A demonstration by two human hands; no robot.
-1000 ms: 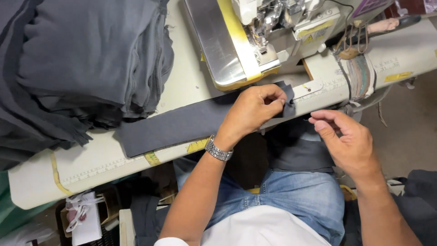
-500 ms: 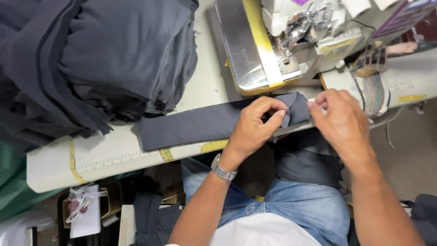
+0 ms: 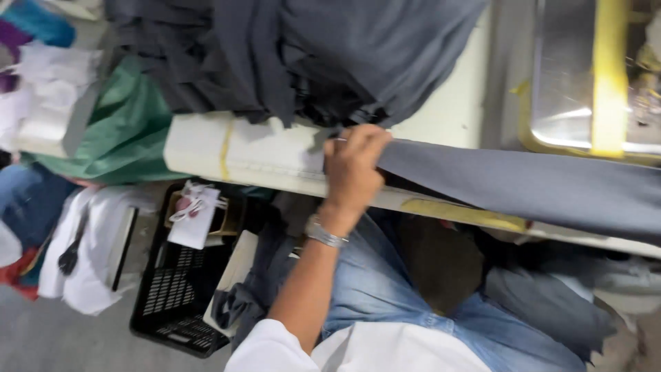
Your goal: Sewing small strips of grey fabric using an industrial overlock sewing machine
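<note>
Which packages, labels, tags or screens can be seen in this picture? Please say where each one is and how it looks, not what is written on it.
White paper tag: on top of the black plastic crate under the table, rectangular, with a white string looped on it.
Yellow tape strip: across the pale table edge, left of the left hand, narrow and plain.
Yellow tape patch: on the table's front edge under the grey fabric strip, long, worn.
No screens in view.

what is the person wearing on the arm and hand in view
Only the left hand shows. It is bare, with no glove. A silver metal wristwatch with a link band sits on the wrist. The forearm is uncovered, and a short white sleeve begins near the shoulder. The right hand is out of view.
</note>
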